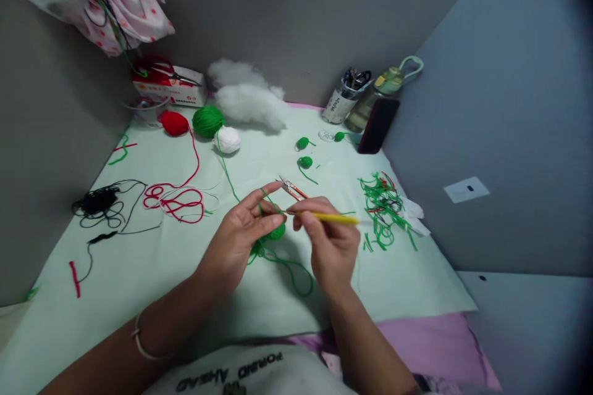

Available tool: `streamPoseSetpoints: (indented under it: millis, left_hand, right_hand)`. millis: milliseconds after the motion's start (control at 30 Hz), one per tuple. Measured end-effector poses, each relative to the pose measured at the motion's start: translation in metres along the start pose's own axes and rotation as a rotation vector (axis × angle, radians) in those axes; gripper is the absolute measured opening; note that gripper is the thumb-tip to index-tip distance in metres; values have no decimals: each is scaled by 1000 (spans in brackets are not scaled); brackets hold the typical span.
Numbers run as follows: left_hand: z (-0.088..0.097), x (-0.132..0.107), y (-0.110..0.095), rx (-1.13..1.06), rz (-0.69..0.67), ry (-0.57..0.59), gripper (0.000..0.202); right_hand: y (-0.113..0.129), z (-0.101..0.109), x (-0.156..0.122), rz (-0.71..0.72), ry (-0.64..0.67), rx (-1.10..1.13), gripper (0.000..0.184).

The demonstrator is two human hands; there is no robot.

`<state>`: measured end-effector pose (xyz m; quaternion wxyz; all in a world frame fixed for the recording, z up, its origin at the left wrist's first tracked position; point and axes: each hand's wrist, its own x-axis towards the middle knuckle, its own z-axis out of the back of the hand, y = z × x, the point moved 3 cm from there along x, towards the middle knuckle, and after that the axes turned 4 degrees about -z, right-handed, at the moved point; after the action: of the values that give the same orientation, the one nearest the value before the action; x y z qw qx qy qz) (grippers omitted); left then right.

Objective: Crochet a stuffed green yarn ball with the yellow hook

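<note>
My left hand pinches a piece of green crochet work between thumb and fingers, with green yarn looped over the raised index finger. My right hand is closed on a crochet hook with a yellow handle, its tip meeting the work at the left fingertips. A strand runs from the left hand up to the green yarn ball. Loose green yarn hangs in a loop below the hands. Just beyond the fingers lie small orange-handled thread snips.
Red and white yarn balls sit near white stuffing. Black yarn lies left; green scraps lie right. Small green crocheted pieces lie ahead. A phone, bottle, pen cup and red scissors stand or lie behind.
</note>
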<state>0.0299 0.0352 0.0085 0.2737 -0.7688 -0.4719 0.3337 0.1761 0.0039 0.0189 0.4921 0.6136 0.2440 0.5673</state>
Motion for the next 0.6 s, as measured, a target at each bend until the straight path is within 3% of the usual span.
streamPoseSetpoints:
  millis: [100,133,200,300,367,467,500,600]
  left_hand:
    - [0,1,5,-50,23,11,54]
    - [0,1,6,-70,71,27,49]
    - [2,2,6,-75,123,39,43]
    - [3,2,1,9,11,-21,49]
    - [1,2,-1,35,-68,-43,58]
    - [-2,3,5,-35,18,8,55]
    - [-1,3,6,-61,72,24,50]
    - [4,5,5,-79,122,22,43]
  right_hand:
    - [6,-4,-4,252,10,-257,24]
    - [6,-3,-4,259,-3,-245,25]
    - [3,2,-1,136,-38,-78,22]
    - [0,2,1,-20,-46,95,21]
    - [3,-2,0,72,-10,-42,22]
    - [7,-5,-3,255,-5,-242,29]
    - [6,-2,-2,241,-29,-209,27]
    - [-1,6,5,-12,-101,84,16]
